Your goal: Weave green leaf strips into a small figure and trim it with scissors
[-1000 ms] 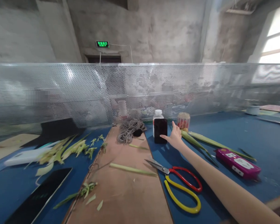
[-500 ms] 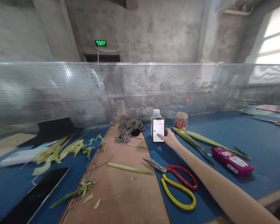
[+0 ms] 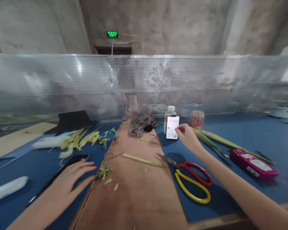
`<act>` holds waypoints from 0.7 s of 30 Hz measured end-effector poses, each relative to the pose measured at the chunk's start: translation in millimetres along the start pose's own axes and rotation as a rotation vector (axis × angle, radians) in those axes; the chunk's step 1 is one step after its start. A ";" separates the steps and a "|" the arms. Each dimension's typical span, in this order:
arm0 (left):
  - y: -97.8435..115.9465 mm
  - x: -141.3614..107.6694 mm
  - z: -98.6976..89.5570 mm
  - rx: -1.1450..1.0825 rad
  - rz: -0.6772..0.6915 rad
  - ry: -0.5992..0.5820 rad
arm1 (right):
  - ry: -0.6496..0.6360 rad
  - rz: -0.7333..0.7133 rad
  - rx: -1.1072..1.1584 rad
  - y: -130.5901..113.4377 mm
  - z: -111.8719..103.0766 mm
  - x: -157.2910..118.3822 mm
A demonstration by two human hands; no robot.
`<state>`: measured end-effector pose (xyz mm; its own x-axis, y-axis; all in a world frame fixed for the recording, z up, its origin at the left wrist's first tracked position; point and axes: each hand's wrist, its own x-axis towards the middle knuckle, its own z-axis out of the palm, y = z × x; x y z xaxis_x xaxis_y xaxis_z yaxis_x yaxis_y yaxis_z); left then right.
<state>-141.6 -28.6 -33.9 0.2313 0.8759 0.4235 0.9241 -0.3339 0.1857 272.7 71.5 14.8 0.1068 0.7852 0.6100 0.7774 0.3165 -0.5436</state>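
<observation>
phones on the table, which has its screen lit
The upright phone before the white-capped bottle, by the right hand; the flat phone, partly hidden by the left hand, looks dark.

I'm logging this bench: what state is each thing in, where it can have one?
Upright phone: screen lit, right hand at its edge
Bottle: upright, white cap on
Jar: upright, lid unclear
Scissors: lying flat, handles apart
Gray cord: loosely heaped
Purple pack: lying down, seal unclear
Dark device: lying flat, partly hidden by left hand; visible part dark
Exit sign: lit
</observation>
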 end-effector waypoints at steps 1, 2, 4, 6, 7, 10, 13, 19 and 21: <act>10.0 0.2 -1.8 -0.010 0.009 -0.038 | -0.071 -0.054 0.005 -12.7 -2.5 -8.3; 17.8 0.8 -3.1 -0.016 0.016 -0.084 | -0.136 -0.122 -0.003 -25.1 -4.5 -17.5; 26.9 2.5 -3.5 -0.017 0.029 -0.139 | -0.300 -0.336 -0.147 -46.3 -8.0 -36.6; 30.1 4.0 -0.8 0.020 0.046 -0.126 | -0.479 -0.479 -0.229 -60.2 -11.2 -53.1; 31.0 4.4 1.1 0.035 0.059 -0.120 | -0.526 -0.513 -0.270 -63.9 -12.8 -59.7; 35.9 4.4 6.6 0.034 0.120 -0.119 | -0.562 -0.529 -0.425 -66.1 -17.0 -73.2; 45.6 3.4 8.6 0.025 0.131 -0.097 | -0.574 -0.539 -0.516 -66.1 -17.6 -83.4; 63.6 4.2 10.8 0.053 0.074 -0.031 | -0.629 -0.778 -0.485 -91.3 -10.8 -101.9; 66.7 5.6 9.7 0.053 0.066 -0.026 | -0.633 -0.818 -0.461 -101.6 -7.6 -105.8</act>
<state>-75.7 -42.6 -27.8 0.2993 0.8618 0.4096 0.9213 -0.3727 0.1111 187.1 -47.7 9.9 -0.7697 0.6020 0.2126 0.6382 0.7352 0.2286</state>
